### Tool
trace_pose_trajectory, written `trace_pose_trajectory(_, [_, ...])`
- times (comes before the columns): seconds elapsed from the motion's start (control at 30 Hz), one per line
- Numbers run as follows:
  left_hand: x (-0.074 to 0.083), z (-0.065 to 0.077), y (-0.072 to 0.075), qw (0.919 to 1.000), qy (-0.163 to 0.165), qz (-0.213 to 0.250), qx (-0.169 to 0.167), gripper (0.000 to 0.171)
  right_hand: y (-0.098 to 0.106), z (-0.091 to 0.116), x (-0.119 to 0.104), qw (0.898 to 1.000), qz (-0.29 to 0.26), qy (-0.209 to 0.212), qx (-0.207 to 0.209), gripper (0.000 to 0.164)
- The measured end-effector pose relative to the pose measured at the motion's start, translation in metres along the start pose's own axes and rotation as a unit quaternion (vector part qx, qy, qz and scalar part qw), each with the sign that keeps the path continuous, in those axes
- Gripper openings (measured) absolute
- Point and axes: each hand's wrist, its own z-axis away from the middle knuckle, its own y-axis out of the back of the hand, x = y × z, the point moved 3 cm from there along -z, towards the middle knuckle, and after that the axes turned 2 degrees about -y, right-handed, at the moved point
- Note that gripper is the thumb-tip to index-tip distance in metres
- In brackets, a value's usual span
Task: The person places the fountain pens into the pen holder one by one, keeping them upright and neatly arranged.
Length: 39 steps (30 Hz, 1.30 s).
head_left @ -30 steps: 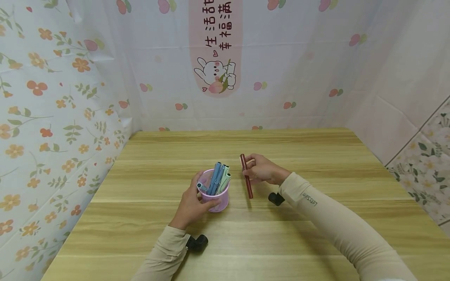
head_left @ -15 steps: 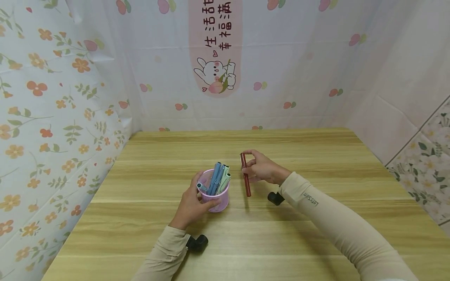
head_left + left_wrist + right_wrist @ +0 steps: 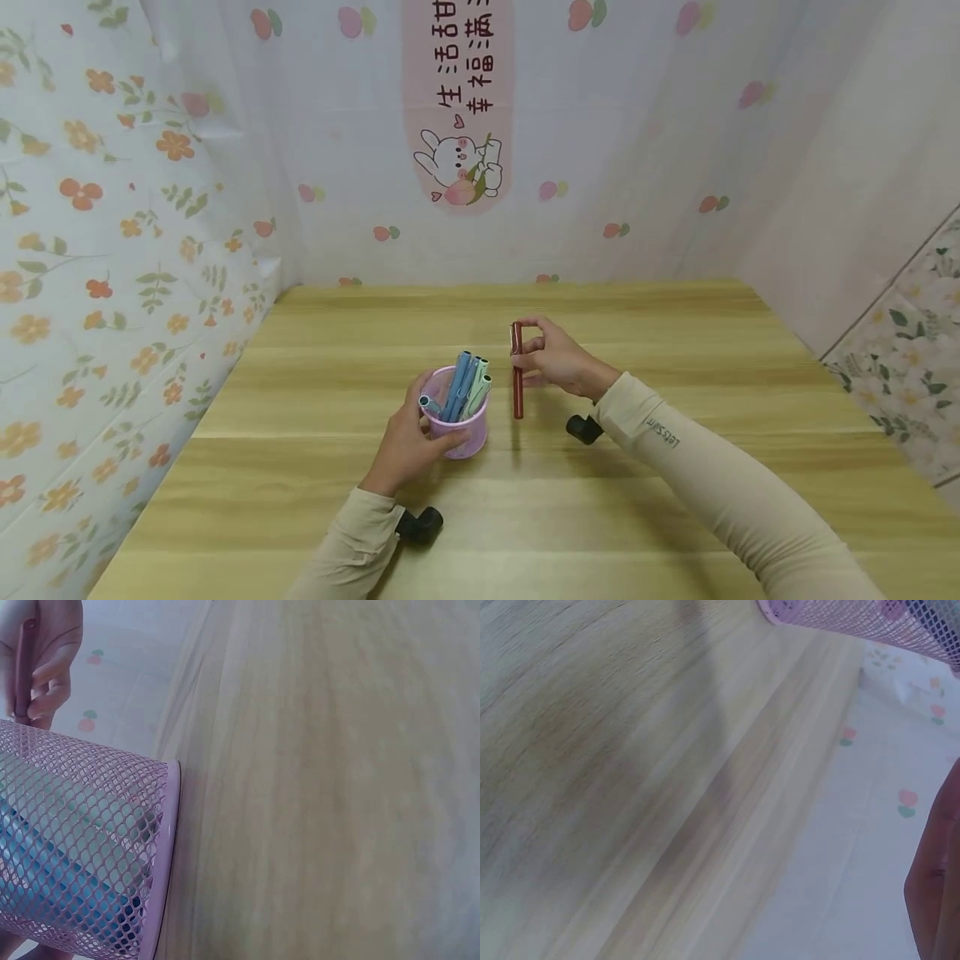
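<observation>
My left hand (image 3: 405, 446) grips a pink mesh pen cup (image 3: 471, 443) standing on the table, thumb on its near side. Inside lean blue pens (image 3: 456, 390) and green pens (image 3: 477, 396); through the mesh (image 3: 90, 817) they show in the left wrist view. Just right of the cup, my right hand (image 3: 564, 365) pinches a dark red pen (image 3: 518, 392) by its upper part. The pen stands nearly upright, its lower end over the table with a shadow below. The right wrist view catches only the edge of this hand (image 3: 930, 892) and the cup's base (image 3: 784, 609).
Black wrist-worn pieces (image 3: 420, 527) stick out beside both cuffs. The wooden table (image 3: 285, 500) reaches back to a printed white cloth (image 3: 600, 150), and a flowered cloth (image 3: 112, 292) hangs along the left side.
The red pen has moved slightly left and turned from a slant to nearly straight up, with my right hand following. My left hand and the cup hold their place.
</observation>
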Motion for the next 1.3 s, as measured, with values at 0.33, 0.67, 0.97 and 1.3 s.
trace_pose_trajectory(0.33, [0.004,-0.004,0.000,1.0000,-0.004,0.007,-0.001,0.101,0.000,0.002,-0.013,0.999,-0.032,0.018,0.018,0.065])
trace_pose_trajectory(0.67, [0.005,-0.003,0.000,1.0000,-0.002,0.009,-0.003,0.101,-0.003,0.009,-0.022,0.997,-0.060,0.037,0.014,0.064])
trace_pose_trajectory(0.97, [0.000,0.004,0.000,0.9999,0.011,0.001,-0.005,0.100,-0.017,0.015,-0.021,0.995,-0.084,0.046,0.018,0.066])
trace_pose_trajectory(1.3, [0.002,-0.001,0.000,1.0000,0.007,0.003,-0.006,0.099,-0.023,0.017,-0.030,0.985,-0.126,0.092,0.074,0.068])
